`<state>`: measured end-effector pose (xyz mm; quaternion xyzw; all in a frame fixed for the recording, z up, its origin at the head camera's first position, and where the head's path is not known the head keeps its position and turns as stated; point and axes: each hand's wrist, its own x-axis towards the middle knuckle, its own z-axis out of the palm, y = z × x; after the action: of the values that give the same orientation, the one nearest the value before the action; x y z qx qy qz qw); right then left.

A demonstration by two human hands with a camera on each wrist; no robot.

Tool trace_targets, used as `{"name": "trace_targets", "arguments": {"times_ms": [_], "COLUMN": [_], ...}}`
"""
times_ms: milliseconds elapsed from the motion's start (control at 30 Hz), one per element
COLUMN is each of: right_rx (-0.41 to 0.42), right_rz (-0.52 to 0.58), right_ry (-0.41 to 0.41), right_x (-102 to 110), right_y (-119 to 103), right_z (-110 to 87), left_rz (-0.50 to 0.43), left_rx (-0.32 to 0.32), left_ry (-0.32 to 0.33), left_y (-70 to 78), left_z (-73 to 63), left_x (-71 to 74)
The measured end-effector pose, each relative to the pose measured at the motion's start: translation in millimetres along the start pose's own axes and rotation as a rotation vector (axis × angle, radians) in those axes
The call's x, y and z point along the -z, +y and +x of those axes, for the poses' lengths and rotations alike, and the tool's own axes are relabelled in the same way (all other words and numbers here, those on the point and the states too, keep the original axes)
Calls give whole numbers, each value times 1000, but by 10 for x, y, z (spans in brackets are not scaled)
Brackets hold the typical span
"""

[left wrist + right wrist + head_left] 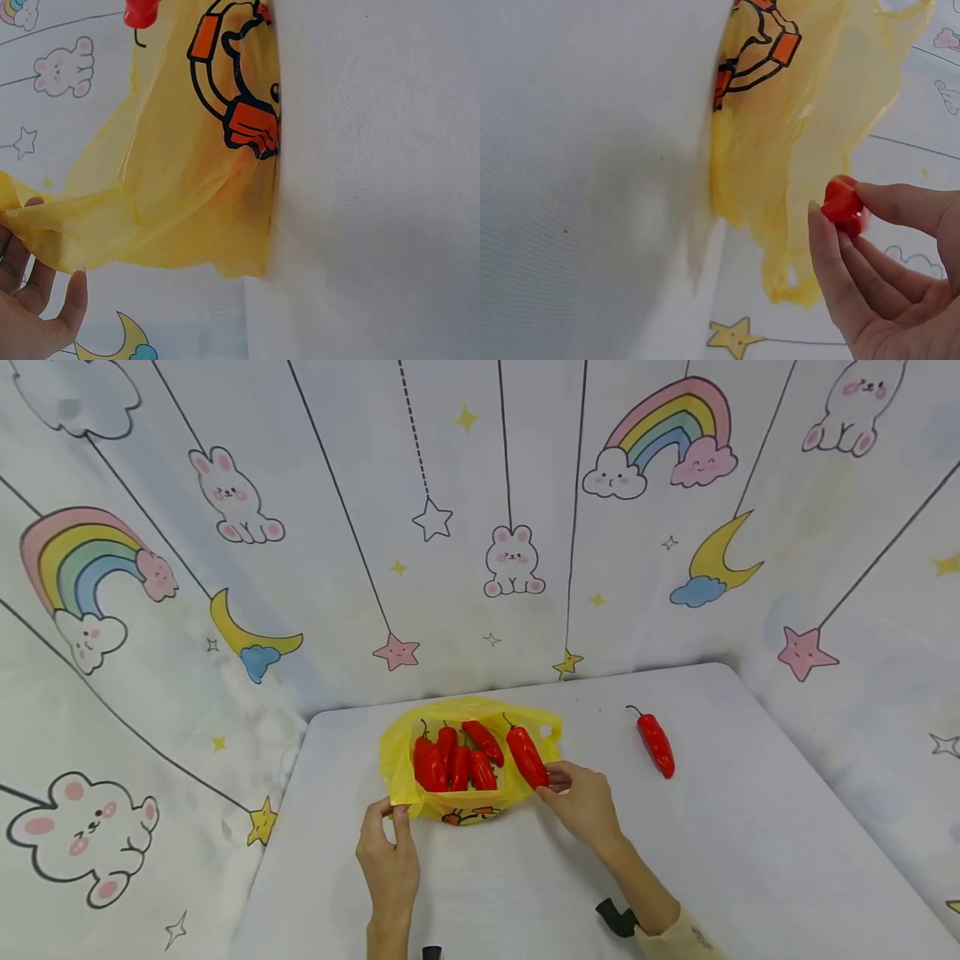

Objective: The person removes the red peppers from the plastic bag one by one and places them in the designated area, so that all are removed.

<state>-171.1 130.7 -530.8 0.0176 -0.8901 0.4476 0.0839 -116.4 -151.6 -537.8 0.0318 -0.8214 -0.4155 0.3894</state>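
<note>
A yellow plastic bag lies on the table with its mouth open, and several red chili peppers show inside it. My left hand pinches the bag's edge at its near left corner; in the left wrist view the thumb and fingers hold the thin film. Between the thumb and fingers of my right hand is one red chili pepper, held by its lower end at the bag's right side, stem pointing away. The right wrist view shows that pepper's tip in the pinch.
Another red chili pepper lies on the white table to the right of the bag. A patterned cloth backdrop rises behind and beside the table. Black pieces of the wrist gear show near my forearms.
</note>
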Motion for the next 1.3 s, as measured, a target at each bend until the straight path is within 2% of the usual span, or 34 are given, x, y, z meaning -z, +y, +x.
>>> {"name": "trace_targets", "arguments": {"times_ms": [500,1300], "right_rx": [8,-63], "right_rz": [17,-22], "right_ry": [40,140], "right_x": [194,545], "right_y": [15,303], "right_z": [-101,14], "left_rz": [-16,-19], "left_rx": [-5,0], "left_ry": [-5,-8], "left_y": [6,18], "left_z": [-14,-21], "left_x": [-25,-41]}}
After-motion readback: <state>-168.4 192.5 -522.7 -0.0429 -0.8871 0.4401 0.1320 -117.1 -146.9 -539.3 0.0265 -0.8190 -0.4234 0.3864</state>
